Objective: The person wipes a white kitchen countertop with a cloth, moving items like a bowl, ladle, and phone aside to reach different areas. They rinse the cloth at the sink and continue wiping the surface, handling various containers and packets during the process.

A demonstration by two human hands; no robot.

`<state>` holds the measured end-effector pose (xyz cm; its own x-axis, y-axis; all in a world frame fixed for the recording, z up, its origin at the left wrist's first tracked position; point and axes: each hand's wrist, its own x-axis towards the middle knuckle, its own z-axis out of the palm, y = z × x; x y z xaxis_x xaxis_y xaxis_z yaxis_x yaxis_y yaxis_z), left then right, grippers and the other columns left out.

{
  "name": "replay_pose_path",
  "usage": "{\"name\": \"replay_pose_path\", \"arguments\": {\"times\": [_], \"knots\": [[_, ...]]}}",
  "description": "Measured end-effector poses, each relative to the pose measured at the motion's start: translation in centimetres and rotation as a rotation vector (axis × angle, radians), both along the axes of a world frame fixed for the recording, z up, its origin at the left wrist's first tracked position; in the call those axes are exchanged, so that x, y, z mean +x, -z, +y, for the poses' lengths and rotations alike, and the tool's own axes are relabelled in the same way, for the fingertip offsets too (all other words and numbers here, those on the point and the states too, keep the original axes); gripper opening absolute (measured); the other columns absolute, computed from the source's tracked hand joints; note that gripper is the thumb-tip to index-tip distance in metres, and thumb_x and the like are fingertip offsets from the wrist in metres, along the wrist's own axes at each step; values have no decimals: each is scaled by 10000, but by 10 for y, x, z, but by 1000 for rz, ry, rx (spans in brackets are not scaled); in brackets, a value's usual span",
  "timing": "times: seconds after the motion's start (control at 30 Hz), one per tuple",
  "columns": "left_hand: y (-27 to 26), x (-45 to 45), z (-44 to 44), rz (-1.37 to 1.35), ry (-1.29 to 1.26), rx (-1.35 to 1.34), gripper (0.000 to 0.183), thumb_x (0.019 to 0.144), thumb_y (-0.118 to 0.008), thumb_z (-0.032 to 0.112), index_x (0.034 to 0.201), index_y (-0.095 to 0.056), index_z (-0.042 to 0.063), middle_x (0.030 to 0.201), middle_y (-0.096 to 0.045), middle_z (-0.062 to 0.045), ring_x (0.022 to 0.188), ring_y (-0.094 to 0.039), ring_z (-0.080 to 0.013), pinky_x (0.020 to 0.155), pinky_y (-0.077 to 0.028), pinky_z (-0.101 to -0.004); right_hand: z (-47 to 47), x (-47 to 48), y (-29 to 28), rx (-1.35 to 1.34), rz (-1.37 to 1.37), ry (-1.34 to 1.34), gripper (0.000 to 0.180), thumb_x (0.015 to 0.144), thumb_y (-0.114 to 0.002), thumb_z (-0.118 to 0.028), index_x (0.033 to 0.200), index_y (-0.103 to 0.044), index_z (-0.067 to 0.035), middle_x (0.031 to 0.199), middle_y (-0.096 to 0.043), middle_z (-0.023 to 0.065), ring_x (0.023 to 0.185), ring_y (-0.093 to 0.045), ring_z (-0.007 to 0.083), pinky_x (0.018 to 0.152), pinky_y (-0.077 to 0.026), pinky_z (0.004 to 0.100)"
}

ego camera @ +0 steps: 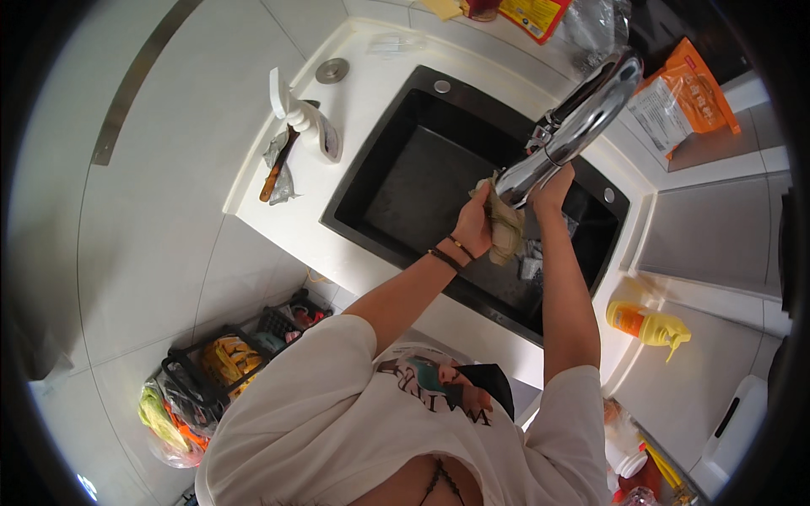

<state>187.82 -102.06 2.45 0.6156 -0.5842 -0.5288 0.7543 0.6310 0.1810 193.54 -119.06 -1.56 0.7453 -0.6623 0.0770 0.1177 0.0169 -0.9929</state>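
My left hand [474, 221], with dark bracelets at the wrist, grips a wet-looking, tan-green cloth [505, 234] over the black sink [405, 190]. The end of the chrome faucet spout [538, 171] comes down in front of the cloth's upper part. Just right of the spout is my right hand [555, 188]. Its fingers are hidden behind the faucet, so what it touches cannot be seen. Below the hands, a crumpled silvery piece [530, 260] lies on the sink floor.
On the counter's left stand a white spray bottle [316, 129] and a wooden-handled tool [278, 166] on silvery wrapping. A yellow pump bottle [645, 324] is at the right. An orange packet [686, 101] leans behind the faucet. Black crates [221, 360] stand on the lower left.
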Motion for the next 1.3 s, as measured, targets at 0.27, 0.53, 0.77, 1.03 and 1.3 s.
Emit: {"name": "replay_pose_path", "arguments": {"times": [0.27, 0.53, 0.77, 1.03, 1.3], "knots": [[20, -2, 8, -72, -17, 27, 423, 984, -454, 409, 1237, -498, 72, 1087, -591, -78, 961, -592, -217, 843, -495, -406, 28, -39, -25, -172, 83, 70, 306, 889, -645, -119, 1160, -548, -13, 1017, -609, 78, 885, -595, 147, 776, -474, 284], [33, -12, 14, -326, 140, 396, 400, 1012, -372, 310, 1251, -489, 12, 1178, -564, -97, 1090, -544, -204, 922, -456, -377, 101, -113, 17, 358, 400, -180, 526, 925, -594, -320, 1348, -437, -49, 1261, -509, 152, 1077, -532, 213, 918, -421, 317], [29, -6, 39, -410, 96, 505, 481, 997, -415, 433, 1217, -524, 19, 1135, -573, -59, 1039, -538, -143, 889, -441, -306, 98, -101, 7, 277, 385, -195, 379, 920, -585, -274, 1212, -546, -35, 1086, -582, 98, 935, -527, 160, 784, -426, 307], [44, -6, 34, -336, -33, 311, 542, 999, -372, 465, 1330, -427, 40, 1246, -528, -108, 1134, -519, -219, 982, -408, -355, 103, -84, 19, 375, 321, -78, 192, 871, -604, -201, 904, -548, -22, 848, -552, 79, 785, -549, 176, 715, -448, 341], [65, 1, 43, -169, 54, 15, 389, 1000, -410, 322, 1283, -469, 63, 1236, -553, -91, 1116, -543, -238, 966, -447, -423, 137, -82, -17, -807, 698, -405, 441, 854, -623, -367, 1044, -566, 26, 856, -635, 187, 845, -647, 304, 692, -498, 401]]}}
